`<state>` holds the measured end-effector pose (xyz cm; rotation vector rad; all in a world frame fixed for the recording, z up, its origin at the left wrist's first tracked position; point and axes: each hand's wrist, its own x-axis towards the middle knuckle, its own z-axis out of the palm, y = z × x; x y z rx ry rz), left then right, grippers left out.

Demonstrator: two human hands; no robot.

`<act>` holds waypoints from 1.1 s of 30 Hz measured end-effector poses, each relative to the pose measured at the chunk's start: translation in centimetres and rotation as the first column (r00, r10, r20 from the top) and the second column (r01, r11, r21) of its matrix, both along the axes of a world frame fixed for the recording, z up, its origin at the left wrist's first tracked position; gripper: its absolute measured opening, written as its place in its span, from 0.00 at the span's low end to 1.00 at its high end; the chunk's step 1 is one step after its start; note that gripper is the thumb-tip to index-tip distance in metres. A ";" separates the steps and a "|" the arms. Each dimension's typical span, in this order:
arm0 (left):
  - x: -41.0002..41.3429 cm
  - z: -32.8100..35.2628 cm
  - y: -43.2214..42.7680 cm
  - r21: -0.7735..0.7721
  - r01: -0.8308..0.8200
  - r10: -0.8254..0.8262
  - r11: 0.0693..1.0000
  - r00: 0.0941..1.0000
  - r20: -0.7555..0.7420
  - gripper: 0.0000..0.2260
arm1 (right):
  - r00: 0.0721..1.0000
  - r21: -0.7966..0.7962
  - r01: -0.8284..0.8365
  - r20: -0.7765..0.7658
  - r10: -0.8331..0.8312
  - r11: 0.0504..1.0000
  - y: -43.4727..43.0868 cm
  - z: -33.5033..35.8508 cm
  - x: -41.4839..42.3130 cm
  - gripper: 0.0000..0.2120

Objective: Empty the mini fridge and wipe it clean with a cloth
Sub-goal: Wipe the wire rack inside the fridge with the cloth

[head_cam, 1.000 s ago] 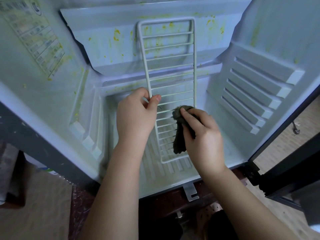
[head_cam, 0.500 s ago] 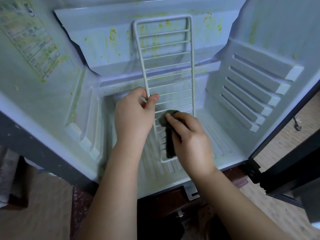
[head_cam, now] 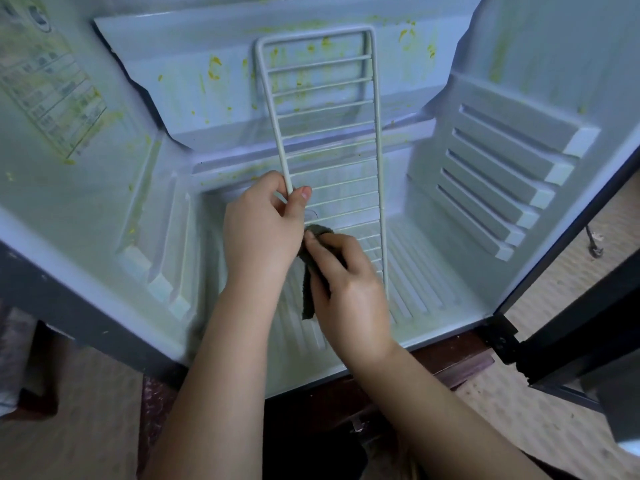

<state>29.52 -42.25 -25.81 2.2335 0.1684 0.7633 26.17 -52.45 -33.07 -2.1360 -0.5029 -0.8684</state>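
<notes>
Left grip [head_cam: 263,223] clamps rack [head_cam: 325,109]; right grip [head_cam: 349,289], clamped on cloth [head_cam: 307,303], I've slid to frame centre: rack wipe progressing.

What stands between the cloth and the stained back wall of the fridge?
The wire rack, gripped by the left hand, stands before the middle of the back wall. The right hand holds the cloth at its lower left rail.

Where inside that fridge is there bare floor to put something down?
Ribbed floor lies bare right of the rack, up to the right wall's ledges. A narrower strip lies left of the left hand. Crowded middle: rack, cloth, right hand.
</notes>
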 end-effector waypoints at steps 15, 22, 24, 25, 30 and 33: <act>0.1 -0.2 0.3 -0.060 0.030 -0.033 0.998 0.998 -0.045 0.15 | 0.999 0.008 0.045 -0.020 -0.045 0.999 -1.5 -0.8 -0.4 0.16; 0.1 -0.4 0.4 -0.090 0.061 -0.067 0.994 0.996 -0.066 0.14 | 1.000 -0.009 -0.008 -0.029 0.008 1.000 -0.3 -0.6 -0.4 0.16; -0.1 -0.5 0.4 -0.097 0.098 -0.110 0.990 0.985 -0.133 0.12 | 0.999 -0.042 -0.034 -0.029 0.033 0.999 -0.8 -0.6 -0.5 0.18; -0.4 -0.6 0.3 -0.082 0.111 -0.124 0.990 0.975 -0.184 0.09 | 0.998 -0.054 -0.045 -0.039 0.043 0.998 -1.0 -0.6 -0.6 0.18; -0.9 -1.5 0.0 -0.098 0.129 -0.149 0.987 0.956 -0.252 0.06 | 0.991 -0.100 -0.067 -0.123 0.054 0.993 -1.3 -1.0 -1.5 0.20; -0.8 -1.4 0.1 -0.159 0.118 -0.156 0.980 0.955 -0.252 0.05 | 0.994 -0.094 -0.002 -0.106 -0.008 0.996 -0.8 -1.0 -1.7 0.16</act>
